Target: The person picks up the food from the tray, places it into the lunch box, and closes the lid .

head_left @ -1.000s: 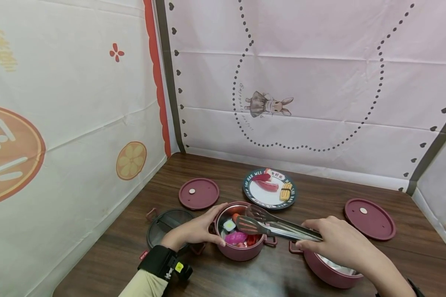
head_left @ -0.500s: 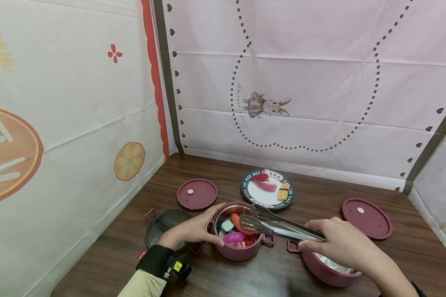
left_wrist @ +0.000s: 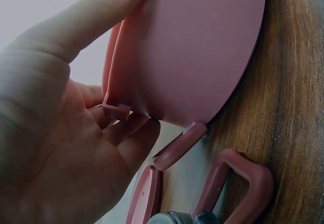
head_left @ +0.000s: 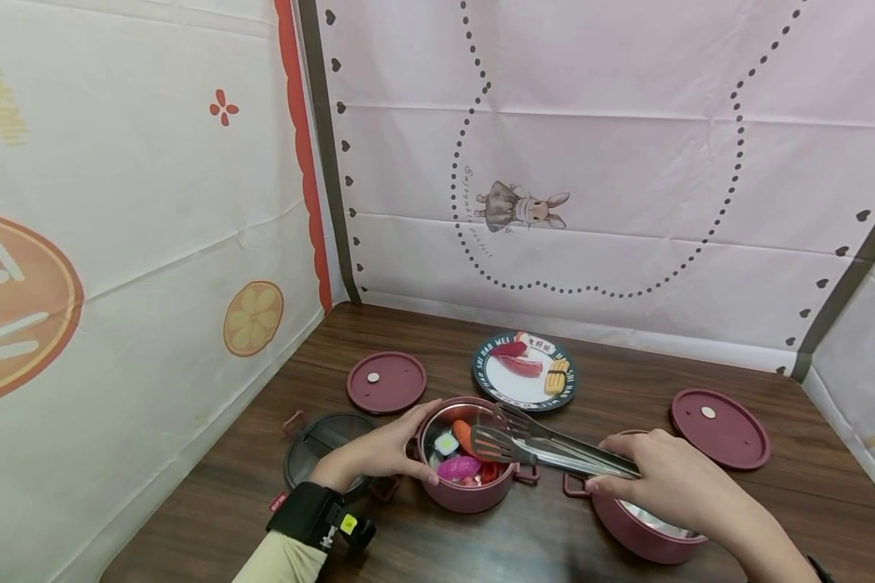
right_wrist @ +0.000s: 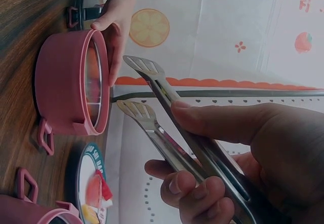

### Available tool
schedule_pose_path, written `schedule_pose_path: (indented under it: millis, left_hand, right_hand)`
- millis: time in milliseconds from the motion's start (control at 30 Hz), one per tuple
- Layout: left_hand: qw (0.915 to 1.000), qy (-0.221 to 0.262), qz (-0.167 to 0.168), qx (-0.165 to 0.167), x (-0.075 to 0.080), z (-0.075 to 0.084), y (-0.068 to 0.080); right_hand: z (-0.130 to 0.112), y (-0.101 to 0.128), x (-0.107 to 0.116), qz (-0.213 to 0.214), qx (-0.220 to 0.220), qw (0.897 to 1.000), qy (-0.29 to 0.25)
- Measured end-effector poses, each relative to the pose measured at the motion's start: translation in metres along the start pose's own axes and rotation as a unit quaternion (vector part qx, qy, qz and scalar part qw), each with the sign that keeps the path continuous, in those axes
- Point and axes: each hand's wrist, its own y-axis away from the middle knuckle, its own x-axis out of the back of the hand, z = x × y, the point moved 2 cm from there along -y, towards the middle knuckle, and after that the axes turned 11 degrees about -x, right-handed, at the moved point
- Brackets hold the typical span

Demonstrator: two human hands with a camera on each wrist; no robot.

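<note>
My left hand (head_left: 390,445) holds the side of a maroon pot (head_left: 470,498), thumb on the near wall and fingers behind its handle. Inside lie an orange elongated piece (head_left: 463,436), a white square piece with a yellow-green centre (head_left: 446,443), a magenta piece (head_left: 458,467) and red bits. My right hand (head_left: 671,478) grips metal tongs (right_wrist: 192,153). Their slotted tips stand apart above the pot's right side, with nothing between them in the right wrist view. Beneath that hand is a second maroon pot (head_left: 638,530), partly hidden; its visible interior is bare metal.
A plate (head_left: 514,398) with red-pink pieces and a yellow banded piece (head_left: 557,377) stands behind the pot. Maroon lids (head_left: 397,393) (head_left: 722,433) lie to the left and right at the back. A dark glass lid (head_left: 328,437) with maroon handles lies under my left forearm. Fabric walls surround the table.
The tongs have shifted slightly right, showing more of the orange piece in the pot. My left hand keeps its hold on the pot. The head view has moved a little.
</note>
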Motion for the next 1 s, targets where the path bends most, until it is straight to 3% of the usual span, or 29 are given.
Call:
schedule_pose_path:
  millis: [600, 1000]
  left_hand:
    - [1.0, -0.002, -0.005, 0.003, -0.002, -0.003, 0.001]
    - [0.9998, -0.008, 0.018, 0.008, 0.0, 0.003, -0.002]
  right_hand:
    - [0.004, 0.001, -0.003, -0.008, -0.01, 1.0, 0.0]
    - [0.017, 0.008, -0.005, 0.016, -0.011, 1.0, -0.004]
